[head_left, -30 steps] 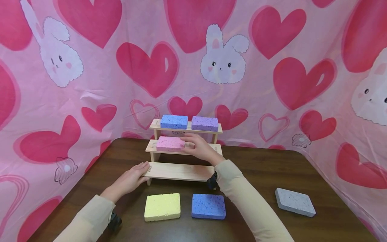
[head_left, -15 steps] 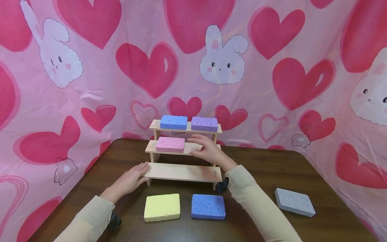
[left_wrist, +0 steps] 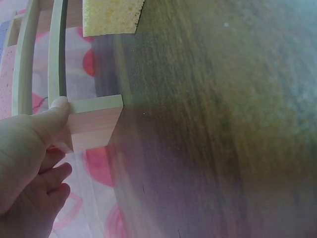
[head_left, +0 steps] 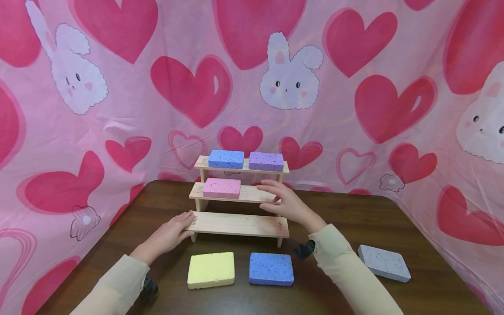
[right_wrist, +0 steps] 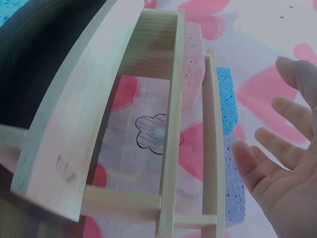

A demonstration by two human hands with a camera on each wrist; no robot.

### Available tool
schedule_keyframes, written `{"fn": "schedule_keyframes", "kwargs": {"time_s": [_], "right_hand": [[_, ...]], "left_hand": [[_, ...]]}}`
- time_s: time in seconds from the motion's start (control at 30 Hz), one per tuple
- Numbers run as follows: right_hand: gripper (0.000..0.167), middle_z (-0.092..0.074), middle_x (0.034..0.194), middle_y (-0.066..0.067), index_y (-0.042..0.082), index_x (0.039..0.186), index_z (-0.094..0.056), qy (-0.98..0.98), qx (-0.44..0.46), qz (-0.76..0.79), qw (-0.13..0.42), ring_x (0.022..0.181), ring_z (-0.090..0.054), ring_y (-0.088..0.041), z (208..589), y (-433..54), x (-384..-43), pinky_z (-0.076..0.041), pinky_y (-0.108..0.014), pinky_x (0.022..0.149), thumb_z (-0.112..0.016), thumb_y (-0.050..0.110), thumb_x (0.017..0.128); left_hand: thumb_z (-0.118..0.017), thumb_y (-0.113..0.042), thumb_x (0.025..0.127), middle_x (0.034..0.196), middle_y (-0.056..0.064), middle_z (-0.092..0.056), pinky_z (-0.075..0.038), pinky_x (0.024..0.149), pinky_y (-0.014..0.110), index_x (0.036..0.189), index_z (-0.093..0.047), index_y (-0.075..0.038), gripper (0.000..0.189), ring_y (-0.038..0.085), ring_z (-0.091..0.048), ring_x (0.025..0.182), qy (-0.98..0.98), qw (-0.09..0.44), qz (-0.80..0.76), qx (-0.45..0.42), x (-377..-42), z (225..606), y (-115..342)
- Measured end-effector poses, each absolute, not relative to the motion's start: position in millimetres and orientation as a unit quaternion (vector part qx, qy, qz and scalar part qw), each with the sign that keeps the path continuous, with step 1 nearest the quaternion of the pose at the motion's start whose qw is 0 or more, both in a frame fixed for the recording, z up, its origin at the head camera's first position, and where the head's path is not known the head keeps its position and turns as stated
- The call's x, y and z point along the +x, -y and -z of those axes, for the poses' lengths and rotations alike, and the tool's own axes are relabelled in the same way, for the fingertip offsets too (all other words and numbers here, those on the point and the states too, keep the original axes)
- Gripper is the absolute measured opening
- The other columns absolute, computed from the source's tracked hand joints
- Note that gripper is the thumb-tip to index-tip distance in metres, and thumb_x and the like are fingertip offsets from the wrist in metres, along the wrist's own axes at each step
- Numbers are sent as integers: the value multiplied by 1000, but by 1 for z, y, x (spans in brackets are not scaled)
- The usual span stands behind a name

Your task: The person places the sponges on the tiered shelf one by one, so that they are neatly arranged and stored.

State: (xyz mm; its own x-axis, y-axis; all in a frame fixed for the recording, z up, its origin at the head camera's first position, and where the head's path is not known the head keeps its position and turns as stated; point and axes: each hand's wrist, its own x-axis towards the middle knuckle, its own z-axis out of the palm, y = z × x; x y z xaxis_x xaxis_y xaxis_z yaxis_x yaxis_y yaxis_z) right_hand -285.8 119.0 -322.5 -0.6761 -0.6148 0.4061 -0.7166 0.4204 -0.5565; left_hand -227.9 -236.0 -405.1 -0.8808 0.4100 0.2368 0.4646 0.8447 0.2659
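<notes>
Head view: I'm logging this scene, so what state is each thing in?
Wooden rack: upright on table
Light blue sponge: flat, top tier
Purple sponge: flat, top tier
Pink sponge: flat, middle tier
Yellow sponge: flat on table
Dark blue sponge: flat on table
Grey sponge: flat on table
Left hand: touching rack's lowest tier
Right hand: holding nothing
Pink cloth: hanging, creased

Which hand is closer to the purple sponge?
Right. The right hand is in front of the purple sponge; the left hand rests at the bottom shelf's left end.
</notes>
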Motion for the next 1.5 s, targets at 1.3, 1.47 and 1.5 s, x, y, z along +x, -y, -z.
{"fn": "schedule_keyframes", "kwargs": {"time_s": [1.3, 1.47, 1.5], "right_hand": [[60, -43, 135, -13, 10, 132, -51, 875, 330, -342, 88, 75, -56, -18, 330, -221, -264, -52, -36, 69, -74, 25, 79], [59, -44, 134, -13, 9, 131, -51, 883, 313, -335, 99, 74, -56, -18, 332, -235, -260, -51, -35, 71, -75, 24, 78], [59, -45, 134, -14, 8, 131, -52, 884, 311, -334, 100, 74, -56, -17, 332, -238, -259, -51, -35, 71, -75, 23, 78]], "left_hand": [[-69, -18, 82, 137, 25, -39, -30, 99, 54, 132, -44, 7, 61, 41, -35, 126, 960, 71, 171, -209, -229, 407, 237], [-69, -18, 83, 137, 24, -39, -31, 99, 54, 132, -44, 7, 60, 40, -35, 126, 961, 68, 173, -206, -229, 407, 236], [-69, -18, 83, 137, 24, -39, -31, 99, 54, 132, -44, 7, 60, 40, -35, 126, 961, 69, 173, -206, -229, 407, 236]]}}
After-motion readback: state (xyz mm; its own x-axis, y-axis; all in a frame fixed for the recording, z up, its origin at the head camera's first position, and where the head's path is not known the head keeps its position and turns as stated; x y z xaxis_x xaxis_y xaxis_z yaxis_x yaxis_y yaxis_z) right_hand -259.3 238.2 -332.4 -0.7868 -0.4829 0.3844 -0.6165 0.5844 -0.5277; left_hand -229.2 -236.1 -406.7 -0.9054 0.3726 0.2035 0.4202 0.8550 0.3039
